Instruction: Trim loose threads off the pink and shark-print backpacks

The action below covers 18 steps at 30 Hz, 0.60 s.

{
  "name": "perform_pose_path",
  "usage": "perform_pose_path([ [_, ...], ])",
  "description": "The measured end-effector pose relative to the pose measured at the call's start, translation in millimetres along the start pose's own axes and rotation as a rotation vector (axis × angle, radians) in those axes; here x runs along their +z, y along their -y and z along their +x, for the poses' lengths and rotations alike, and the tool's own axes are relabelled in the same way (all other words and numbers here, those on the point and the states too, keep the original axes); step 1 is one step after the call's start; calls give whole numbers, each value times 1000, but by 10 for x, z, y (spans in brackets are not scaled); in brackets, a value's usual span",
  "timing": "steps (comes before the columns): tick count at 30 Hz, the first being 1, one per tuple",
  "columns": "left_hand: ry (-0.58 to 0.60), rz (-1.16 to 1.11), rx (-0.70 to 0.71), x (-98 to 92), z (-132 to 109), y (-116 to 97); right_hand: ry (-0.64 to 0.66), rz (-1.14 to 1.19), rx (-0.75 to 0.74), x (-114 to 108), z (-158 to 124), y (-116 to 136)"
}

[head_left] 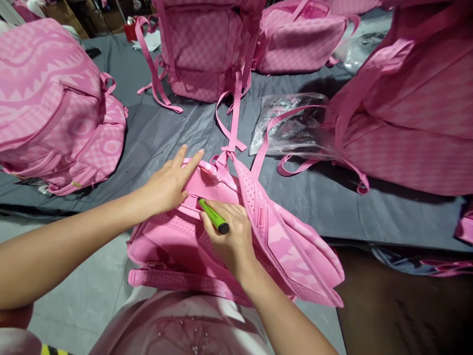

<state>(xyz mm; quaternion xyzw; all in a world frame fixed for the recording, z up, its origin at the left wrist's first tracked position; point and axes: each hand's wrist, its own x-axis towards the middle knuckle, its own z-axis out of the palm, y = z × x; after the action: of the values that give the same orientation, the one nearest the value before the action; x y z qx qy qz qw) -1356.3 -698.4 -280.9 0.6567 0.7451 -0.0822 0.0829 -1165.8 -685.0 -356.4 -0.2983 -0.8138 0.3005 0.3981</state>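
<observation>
While the left hand (168,185) lies on the top edge of the central backpack (166,241), fingers stretched nearly straight and gripping nothing, the right hand (231,236) is curled closed around a green marker (212,217) whose tip rests on the bag's back panel.

Count: five pink backpacks in fair view, one marker, two clear plastic bags, one red cup.

The central backpack lies back panel up at the near edge of the table. Its panel is perforated padding, and its shoulder strap (258,197) is padded and printed in camouflage tones. The marker is a slim cylinder with a black end.

Left of the central backpack stands a toothed-pattern backpack (55,103). Beyond it is a checkered backpack (201,49), and beyond and to the right a second checkered backpack (301,39). To its right is a large backpack (414,108) trailing flat webbing.

A crumpled plastic bag (291,125) lies between the central and large backpacks, and a farther plastic bag (360,47) lies well beyond. The red cup (129,30) stands far beyond, to the left.

A wrinkled dark grey sheet (166,128) covers the table. Pale grey floor (74,305) shows below left of the central backpack, and a brown surface (399,305) below right.
</observation>
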Motion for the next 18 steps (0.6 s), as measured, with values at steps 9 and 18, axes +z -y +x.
perform_pose_path([
  [9,123,-40,125,-54,117,111,24,25,81,-2,43,27],
  [18,62,-48,123,-20,121,156,107,86,145,37,117,66],
])
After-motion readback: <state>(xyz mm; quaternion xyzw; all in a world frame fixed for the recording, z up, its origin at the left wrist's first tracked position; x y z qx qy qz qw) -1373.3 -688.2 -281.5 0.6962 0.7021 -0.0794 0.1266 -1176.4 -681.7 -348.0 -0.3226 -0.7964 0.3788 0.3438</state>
